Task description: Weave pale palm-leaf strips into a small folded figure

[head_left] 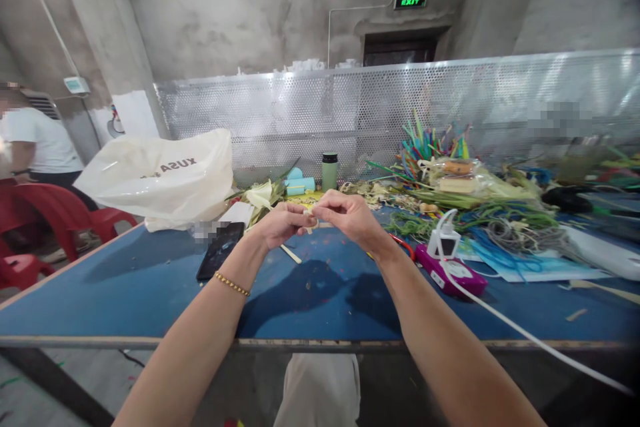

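Note:
My left hand and my right hand meet above the blue table, fingertips pinched together on a small pale strip held between them. A thin pale strip end hangs below my left hand toward the tabletop. A gold bead bracelet circles my left wrist. What exactly the small piece is stays hard to make out.
A black phone lies left of my hands. A magenta power bank with white charger and cable sits right. Behind: white plastic bag, green flask, heaps of green and coloured strips, perforated metal screen. A person in white sits on red chairs at left.

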The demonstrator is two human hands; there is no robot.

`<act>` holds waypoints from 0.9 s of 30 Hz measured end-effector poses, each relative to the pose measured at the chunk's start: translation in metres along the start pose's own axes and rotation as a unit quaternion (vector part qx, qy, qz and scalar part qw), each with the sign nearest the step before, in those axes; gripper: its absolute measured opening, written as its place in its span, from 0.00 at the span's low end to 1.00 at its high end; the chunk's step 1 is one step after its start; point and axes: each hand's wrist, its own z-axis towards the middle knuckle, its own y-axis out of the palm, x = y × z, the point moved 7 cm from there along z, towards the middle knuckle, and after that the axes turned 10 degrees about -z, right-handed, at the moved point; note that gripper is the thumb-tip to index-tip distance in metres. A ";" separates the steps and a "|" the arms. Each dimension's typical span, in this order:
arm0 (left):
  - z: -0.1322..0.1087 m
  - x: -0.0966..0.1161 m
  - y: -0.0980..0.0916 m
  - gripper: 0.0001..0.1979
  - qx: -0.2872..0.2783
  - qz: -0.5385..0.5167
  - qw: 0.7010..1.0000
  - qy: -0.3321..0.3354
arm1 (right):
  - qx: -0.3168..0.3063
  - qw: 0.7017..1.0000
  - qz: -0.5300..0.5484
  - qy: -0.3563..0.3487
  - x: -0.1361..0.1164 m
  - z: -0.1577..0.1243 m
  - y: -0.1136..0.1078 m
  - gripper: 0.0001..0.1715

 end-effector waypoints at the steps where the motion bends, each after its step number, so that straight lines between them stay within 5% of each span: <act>1: 0.000 -0.001 0.000 0.06 0.001 0.000 1.000 -0.001 | -0.002 1.000 -0.006 0.004 0.001 0.000 0.000 0.13; 11: -0.001 -0.002 0.001 0.06 -0.010 0.025 1.000 -0.006 | 0.001 0.978 -0.208 -0.021 0.011 0.003 0.002 0.08; 27: -0.001 -0.003 -0.001 0.08 -0.004 0.119 0.993 -0.005 | -0.021 0.959 -0.271 -0.080 0.011 0.002 0.009 0.06</act>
